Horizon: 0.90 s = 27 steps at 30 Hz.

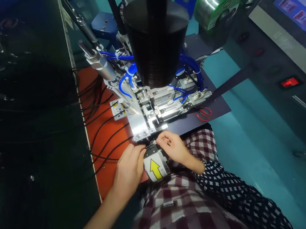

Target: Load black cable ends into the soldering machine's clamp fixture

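My left hand [129, 164] is closed in a pinch at the machine's front edge, thumb and forefinger together on a thin black cable [148, 146]. My right hand [173, 146] faces it with fingers curled, pinching the cable's thin wire end [154, 141]; the fine detail there is too small to make out. Both sets of fingertips are close together, just above a black fixture [152, 150]. Below that fixture sits a rounded cover with a yellow arrow label [155, 167]. The metal machine [165, 104] with blue air tubes stands directly beyond my hands.
Several black cables [96, 133] cross the orange-red surface [102, 175] from the left. Red-handled scissors [204, 114] lie on the dark plate [221, 107]. A black cylinder [157, 40] hangs overhead. A solder wire spool [216, 7] and control panel [277, 44] are at the right.
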Each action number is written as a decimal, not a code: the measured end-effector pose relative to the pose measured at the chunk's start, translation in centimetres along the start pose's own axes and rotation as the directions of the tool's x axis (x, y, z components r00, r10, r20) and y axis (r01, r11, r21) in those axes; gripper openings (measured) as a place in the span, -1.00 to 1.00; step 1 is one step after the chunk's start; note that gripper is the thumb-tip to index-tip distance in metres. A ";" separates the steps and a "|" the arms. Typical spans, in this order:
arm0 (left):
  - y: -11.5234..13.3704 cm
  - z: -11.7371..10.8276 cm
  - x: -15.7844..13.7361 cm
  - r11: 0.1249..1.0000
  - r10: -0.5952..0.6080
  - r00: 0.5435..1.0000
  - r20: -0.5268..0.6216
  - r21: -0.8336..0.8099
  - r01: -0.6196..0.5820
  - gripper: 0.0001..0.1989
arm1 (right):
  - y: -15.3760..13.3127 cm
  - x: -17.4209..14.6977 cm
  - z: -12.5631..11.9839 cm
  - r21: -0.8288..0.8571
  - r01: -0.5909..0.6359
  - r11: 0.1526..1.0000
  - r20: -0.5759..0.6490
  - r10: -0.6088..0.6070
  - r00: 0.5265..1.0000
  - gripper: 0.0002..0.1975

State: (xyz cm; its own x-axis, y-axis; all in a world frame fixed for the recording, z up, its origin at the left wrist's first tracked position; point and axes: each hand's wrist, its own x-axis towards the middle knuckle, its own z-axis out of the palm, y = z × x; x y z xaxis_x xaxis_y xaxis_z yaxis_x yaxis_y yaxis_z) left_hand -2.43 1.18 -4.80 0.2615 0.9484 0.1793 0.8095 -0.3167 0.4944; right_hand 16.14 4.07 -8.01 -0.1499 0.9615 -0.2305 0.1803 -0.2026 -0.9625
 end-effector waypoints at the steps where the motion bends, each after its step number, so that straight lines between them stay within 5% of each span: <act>1: -0.1 -0.1 0.0 1.000 0.019 1.000 0.002 -0.004 -0.019 -0.85 | 0.0 0.0 -0.1 -0.016 0.004 1.000 -0.001 -0.004 1.000 -0.89; 9: -0.5 -0.3 0.7 0.970 0.214 0.977 0.010 0.114 -0.213 -0.81 | -0.2 0.3 -0.5 0.047 0.002 0.999 0.053 -0.004 0.999 -0.83; 18: -0.6 -0.2 0.8 0.971 0.210 0.978 0.013 0.115 -0.210 -0.80 | -1.3 -0.2 -0.1 -0.262 0.197 0.945 -0.081 -0.225 0.971 -0.87; 27: -0.9 -0.6 0.8 0.969 0.242 0.970 0.015 0.051 -0.243 -0.68 | -0.4 0.1 -0.2 -0.165 0.030 0.986 -0.019 -0.034 0.999 -0.87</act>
State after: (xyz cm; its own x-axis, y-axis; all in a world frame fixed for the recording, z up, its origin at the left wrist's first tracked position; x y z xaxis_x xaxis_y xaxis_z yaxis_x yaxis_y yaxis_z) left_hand -3.25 2.27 -4.63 0.4578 0.8435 0.2810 0.7475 -0.5363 0.3920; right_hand 16.28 4.33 -7.60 -0.1374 0.9711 -0.1950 0.3333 -0.1401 -0.9323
